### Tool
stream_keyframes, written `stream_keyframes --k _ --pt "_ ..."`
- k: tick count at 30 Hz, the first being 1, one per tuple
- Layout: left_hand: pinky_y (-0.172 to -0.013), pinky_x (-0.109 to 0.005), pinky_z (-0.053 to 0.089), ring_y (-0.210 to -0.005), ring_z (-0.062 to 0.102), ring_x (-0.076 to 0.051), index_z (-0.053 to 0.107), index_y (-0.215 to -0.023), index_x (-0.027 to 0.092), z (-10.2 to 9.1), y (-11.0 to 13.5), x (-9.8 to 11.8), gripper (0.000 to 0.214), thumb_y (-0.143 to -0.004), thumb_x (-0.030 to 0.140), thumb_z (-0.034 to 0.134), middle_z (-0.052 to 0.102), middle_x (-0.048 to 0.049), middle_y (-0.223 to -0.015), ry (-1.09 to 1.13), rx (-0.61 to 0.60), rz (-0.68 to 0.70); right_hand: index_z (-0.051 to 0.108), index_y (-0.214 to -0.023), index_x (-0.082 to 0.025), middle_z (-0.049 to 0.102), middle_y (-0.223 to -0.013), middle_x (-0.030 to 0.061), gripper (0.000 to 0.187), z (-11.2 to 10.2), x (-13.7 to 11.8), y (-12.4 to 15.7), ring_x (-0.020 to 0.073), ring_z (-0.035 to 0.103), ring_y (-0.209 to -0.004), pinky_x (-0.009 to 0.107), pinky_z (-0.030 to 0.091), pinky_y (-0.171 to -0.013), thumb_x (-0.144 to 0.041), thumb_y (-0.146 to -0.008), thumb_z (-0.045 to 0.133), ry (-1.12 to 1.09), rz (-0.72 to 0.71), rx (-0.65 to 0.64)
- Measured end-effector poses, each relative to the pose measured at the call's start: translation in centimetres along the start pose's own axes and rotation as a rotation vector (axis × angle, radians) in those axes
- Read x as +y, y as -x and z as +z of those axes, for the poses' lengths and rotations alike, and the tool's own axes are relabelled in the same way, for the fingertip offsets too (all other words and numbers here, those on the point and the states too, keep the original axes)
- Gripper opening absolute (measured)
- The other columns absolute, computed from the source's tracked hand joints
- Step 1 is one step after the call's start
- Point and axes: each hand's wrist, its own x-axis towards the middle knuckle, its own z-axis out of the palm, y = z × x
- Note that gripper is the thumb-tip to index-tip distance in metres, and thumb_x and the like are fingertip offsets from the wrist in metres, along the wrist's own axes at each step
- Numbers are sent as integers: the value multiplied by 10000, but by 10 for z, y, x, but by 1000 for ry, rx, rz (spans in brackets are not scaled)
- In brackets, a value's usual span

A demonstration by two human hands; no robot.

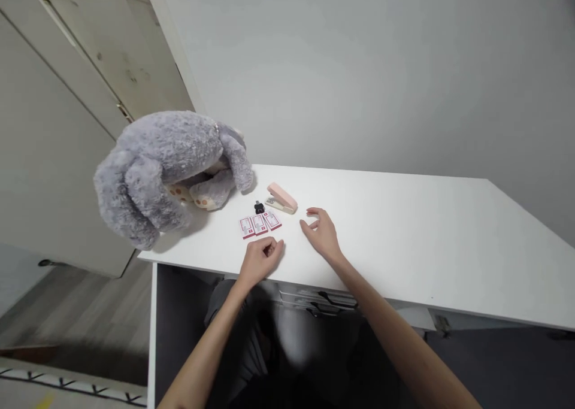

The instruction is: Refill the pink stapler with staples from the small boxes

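My right hand (321,232) lay open and empty on the bench (404,229) beside the pink stapler (281,197), probably light hard plastic, best gripped mid-body, and my left hand (260,259) was curled shut, seemingly empty, by the staple boxes (259,224).

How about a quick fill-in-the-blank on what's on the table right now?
The small red-and-white boxes in a row number ____.
The stapler behind them is ____ in colour.
The grey plush toy sits at the ____ end of the table.
Of the left hand and right hand, the one nearer the stapler is the ____.
Missing words: three; pink; left; right.
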Motion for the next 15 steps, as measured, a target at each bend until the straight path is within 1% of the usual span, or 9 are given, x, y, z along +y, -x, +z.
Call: stream_keyframes --k 2,4,8,10,12,14,15 --pt "-604 -280 285 -581 374 -109 424 -600 202 0 0 1 464 -959 464 559 396 43 -575 2 2 -5 597 -1318 -211 665 -1412 141 471 1 2 -2 206 750 -766 434 576 -889 -441 -912 666 32 -28 9" --pt "-603 -279 281 -582 372 -109 423 -603 202 0 -1 1 464 -959 466 559 394 43 -575 2 -5 -8 577 -1371 -218 626 -1482 151 525 4 3 -6 204 745 -768 441 575 -906 -450 -910 676 56 -47 3" --pt "-602 -278 281 -579 371 -110 420 -603 203 -1 -1 1 466 -957 471 560 392 43 -572 -2 -12 -12 528 -1475 -248 579 -1573 135 641 16 -1 -20 195 734 -763 428 580 -876 -476 -904 708 79 -55 -33" --pt "-599 -279 279 -573 370 -111 419 -600 204 -1 -2 1 465 -954 471 559 392 42 -566 -3 -11 -9 522 -1497 -266 582 -1586 122 661 24 -4 -29 193 724 -754 425 578 -867 -494 -908 716 79 -46 -51" --pt "-597 -280 280 -568 374 -113 423 -597 206 0 -2 1 459 -949 467 561 396 42 -561 -3 -12 -7 568 -1455 -279 660 -1506 97 594 32 -8 -38 210 724 -791 420 569 -873 -498 -921 713 88 -31 -53" --pt "-598 -280 281 -568 377 -113 427 -596 206 -1 -2 1 456 -945 463 568 399 42 -560 -4 -12 -9 648 -1338 -287 769 -1301 61 446 38 -10 -44 232 724 -834 400 558 -854 -491 -944 692 93 -9 -56" --pt "-599 -280 280 -570 377 -113 429 -596 205 -1 -2 1 456 -945 463 570 398 42 -562 -2 -11 -10 676 -1274 -285 798 -1180 47 379 39 -11 -45 239 723 -835 387 555 -830 -486 -954 678 82 1 -62"
